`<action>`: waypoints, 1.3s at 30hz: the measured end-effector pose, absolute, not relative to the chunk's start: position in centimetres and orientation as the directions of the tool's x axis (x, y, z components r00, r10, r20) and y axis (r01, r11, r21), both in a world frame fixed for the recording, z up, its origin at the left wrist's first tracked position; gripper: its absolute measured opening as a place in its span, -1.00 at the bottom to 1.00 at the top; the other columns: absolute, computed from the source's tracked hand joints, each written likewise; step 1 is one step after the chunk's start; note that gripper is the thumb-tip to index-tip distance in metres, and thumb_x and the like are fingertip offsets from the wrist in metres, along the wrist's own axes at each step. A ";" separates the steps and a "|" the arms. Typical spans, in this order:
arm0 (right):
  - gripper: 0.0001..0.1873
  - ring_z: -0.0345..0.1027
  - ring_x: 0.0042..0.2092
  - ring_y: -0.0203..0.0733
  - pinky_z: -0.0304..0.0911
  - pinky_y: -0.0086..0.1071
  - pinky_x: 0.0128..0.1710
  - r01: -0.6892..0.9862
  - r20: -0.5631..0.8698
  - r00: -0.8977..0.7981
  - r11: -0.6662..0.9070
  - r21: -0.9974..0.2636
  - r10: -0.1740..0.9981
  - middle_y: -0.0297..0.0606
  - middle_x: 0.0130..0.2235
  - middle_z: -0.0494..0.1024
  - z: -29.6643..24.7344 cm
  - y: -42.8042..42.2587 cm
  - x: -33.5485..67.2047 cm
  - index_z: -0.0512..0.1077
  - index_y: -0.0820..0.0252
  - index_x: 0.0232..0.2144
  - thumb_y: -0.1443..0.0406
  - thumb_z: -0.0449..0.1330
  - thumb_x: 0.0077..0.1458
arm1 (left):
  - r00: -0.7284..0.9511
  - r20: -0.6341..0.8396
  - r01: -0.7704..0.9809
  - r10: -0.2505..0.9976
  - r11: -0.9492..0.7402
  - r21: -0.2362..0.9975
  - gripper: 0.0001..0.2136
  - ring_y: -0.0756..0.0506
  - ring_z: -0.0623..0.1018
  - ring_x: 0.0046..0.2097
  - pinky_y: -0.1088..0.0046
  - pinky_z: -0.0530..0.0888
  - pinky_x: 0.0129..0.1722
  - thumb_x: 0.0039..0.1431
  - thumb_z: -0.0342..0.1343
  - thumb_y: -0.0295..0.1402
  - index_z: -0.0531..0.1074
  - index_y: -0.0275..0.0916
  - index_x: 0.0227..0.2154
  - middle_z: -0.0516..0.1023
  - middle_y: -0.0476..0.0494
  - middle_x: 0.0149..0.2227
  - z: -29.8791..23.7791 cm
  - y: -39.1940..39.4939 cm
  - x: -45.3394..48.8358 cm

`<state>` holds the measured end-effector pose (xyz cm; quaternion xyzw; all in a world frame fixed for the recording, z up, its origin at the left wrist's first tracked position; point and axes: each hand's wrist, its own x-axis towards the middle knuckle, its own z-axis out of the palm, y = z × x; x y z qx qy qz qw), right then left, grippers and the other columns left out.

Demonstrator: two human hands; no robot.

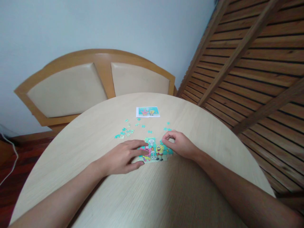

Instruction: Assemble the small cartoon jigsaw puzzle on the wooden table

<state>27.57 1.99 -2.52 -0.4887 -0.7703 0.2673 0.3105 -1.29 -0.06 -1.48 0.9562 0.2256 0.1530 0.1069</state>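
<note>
A partly joined jigsaw puzzle [153, 153] with cartoon figures on teal lies flat on the round table. My left hand [127, 155] rests over its left side, fingers stretched out and apart, with the fingertips on the pink figure. At the puzzle's upper right edge, my right hand [179, 145] is closed in a pinch. A small teal puzzle piece shows at those fingertips, partly covered by them. Loose teal and pale pieces [128, 132] lie scattered beyond my left hand. A few more teal pieces [167, 129] lie just past my right hand.
A picture card [148, 112] with the same cartoon scene lies farther back on the pale wooden table [209, 133]. Behind the table's rounded edge stands a padded wooden chair back [99, 76]. A slatted wooden panel [256, 63] rises on the right.
</note>
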 end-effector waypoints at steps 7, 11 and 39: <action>-0.85 0.46 -0.21 -0.15 0.28 -0.25 -0.04 0.618 0.279 -0.339 0.436 -0.654 0.899 -0.29 -0.34 0.63 -2.6 2.3 27.6 0.52 0.12 -0.49 0.31 0.22 0.11 | 0.854 0.243 0.398 0.460 -0.879 0.263 -0.67 -0.26 0.45 0.22 0.06 0.46 0.18 0.34 0.12 -0.23 0.45 -0.12 0.11 0.43 -0.25 0.22 -1.5 0.0 -1.3; -0.86 0.47 -0.20 -0.15 0.25 -0.23 -0.01 0.609 0.313 -0.361 0.477 -0.634 0.878 -0.29 -0.33 0.63 -2.7 2.5 27.9 0.51 0.12 -0.50 0.33 0.25 0.10 | 0.852 0.247 0.396 0.461 -0.877 0.271 -0.67 -0.26 0.46 0.21 0.07 0.47 0.17 0.32 0.13 -0.24 0.45 -0.12 0.11 0.44 -0.25 0.22 -1.4 0.0 -1.3; -0.89 0.44 -0.14 -0.12 0.24 -0.20 -0.02 0.648 0.332 -0.412 0.529 -0.549 0.849 -0.30 -0.28 0.60 -3.1 2.6 28.3 0.51 0.10 -0.47 0.34 0.33 0.09 | 0.855 0.263 0.375 0.447 -0.883 0.282 -0.68 -0.26 0.47 0.20 0.06 0.47 0.17 0.32 0.14 -0.25 0.46 -0.10 0.10 0.44 -0.22 0.23 -1.5 0.0 -1.4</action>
